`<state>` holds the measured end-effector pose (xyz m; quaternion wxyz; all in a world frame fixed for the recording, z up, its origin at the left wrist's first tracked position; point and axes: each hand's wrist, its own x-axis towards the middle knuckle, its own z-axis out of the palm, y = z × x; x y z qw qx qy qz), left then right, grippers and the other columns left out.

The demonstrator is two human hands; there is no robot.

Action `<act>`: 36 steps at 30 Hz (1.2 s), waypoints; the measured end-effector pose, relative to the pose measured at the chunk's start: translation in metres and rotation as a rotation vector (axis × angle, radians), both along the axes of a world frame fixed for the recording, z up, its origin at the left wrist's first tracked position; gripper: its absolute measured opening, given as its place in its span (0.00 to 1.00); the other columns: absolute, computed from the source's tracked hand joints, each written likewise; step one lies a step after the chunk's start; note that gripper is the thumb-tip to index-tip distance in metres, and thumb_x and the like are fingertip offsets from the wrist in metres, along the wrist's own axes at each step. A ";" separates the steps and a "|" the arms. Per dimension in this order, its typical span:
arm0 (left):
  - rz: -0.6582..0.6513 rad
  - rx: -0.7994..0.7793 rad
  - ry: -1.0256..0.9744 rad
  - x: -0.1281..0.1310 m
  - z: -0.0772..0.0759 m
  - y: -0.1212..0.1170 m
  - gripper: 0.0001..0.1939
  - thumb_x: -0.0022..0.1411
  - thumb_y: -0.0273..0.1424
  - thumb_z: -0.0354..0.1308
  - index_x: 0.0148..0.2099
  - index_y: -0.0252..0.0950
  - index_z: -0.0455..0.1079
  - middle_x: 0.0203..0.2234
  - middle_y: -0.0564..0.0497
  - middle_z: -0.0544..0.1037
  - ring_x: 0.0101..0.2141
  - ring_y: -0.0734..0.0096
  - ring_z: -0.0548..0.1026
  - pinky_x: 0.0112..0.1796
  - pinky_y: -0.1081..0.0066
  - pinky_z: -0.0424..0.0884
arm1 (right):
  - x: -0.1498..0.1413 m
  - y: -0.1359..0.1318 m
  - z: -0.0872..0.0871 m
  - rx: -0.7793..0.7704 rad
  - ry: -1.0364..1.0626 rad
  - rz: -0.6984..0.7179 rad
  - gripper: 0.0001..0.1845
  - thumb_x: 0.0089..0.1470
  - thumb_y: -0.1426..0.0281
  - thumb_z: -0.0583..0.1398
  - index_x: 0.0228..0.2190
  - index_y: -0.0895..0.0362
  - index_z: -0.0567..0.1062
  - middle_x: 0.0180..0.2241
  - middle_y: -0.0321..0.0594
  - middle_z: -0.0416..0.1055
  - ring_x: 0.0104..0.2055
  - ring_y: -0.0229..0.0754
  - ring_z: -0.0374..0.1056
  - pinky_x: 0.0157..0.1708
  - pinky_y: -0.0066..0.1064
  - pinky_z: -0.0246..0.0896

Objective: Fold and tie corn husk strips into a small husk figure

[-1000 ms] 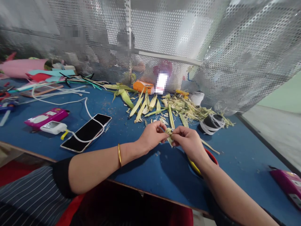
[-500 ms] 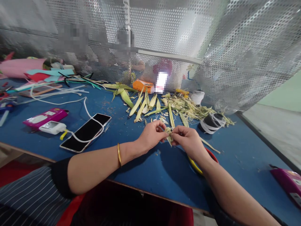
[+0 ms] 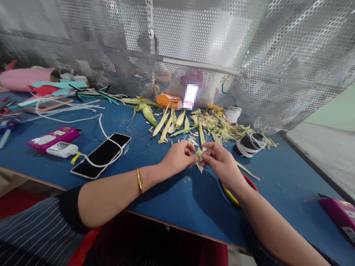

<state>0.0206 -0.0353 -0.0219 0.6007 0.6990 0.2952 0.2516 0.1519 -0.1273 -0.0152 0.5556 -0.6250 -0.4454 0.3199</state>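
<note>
Blue tabletop (image 3: 172, 207) spans my remote view. Left hand (image 3: 177, 159) and right hand (image 3: 220, 162) both pinch one corn-husk piece (image 3: 200, 168), probably steadying it from either side. Beyond lie one thread spool (image 3: 250, 146), apparently kept handy, and one smartphone (image 3: 95, 162) (I count two magenta packs (image 3: 54, 139), too), then at least four loose husks (image 3: 165, 133), before one perforated screen (image 3: 194, 40).
</note>
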 end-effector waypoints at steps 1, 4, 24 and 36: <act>0.002 -0.035 0.003 0.000 0.002 0.000 0.11 0.48 0.23 0.64 0.33 0.36 0.66 0.16 0.59 0.71 0.17 0.77 0.70 0.22 0.76 0.65 | 0.000 0.000 0.001 -0.006 0.005 0.013 0.17 0.44 0.61 0.63 0.37 0.56 0.71 0.22 0.32 0.71 0.25 0.39 0.70 0.29 0.33 0.67; -0.059 -0.105 0.032 -0.001 0.007 0.001 0.06 0.48 0.22 0.63 0.31 0.34 0.71 0.17 0.57 0.73 0.17 0.77 0.69 0.23 0.75 0.67 | -0.001 0.000 0.001 -0.046 0.031 0.023 0.15 0.47 0.58 0.60 0.32 0.56 0.74 0.23 0.35 0.72 0.24 0.39 0.70 0.29 0.33 0.66; -0.504 -0.261 0.110 -0.010 0.017 -0.005 0.14 0.47 0.39 0.69 0.24 0.34 0.72 0.18 0.55 0.72 0.20 0.77 0.70 0.26 0.74 0.67 | 0.004 -0.002 -0.008 0.062 -0.431 -0.250 0.12 0.54 0.63 0.60 0.23 0.56 0.72 0.20 0.32 0.64 0.23 0.36 0.58 0.25 0.28 0.53; -0.380 -0.307 0.207 -0.006 0.014 -0.019 0.12 0.47 0.34 0.66 0.19 0.34 0.70 0.13 0.55 0.70 0.17 0.78 0.68 0.24 0.75 0.67 | -0.005 0.000 -0.004 0.206 -0.501 -0.160 0.12 0.54 0.67 0.59 0.21 0.56 0.71 0.23 0.34 0.66 0.25 0.36 0.59 0.27 0.29 0.55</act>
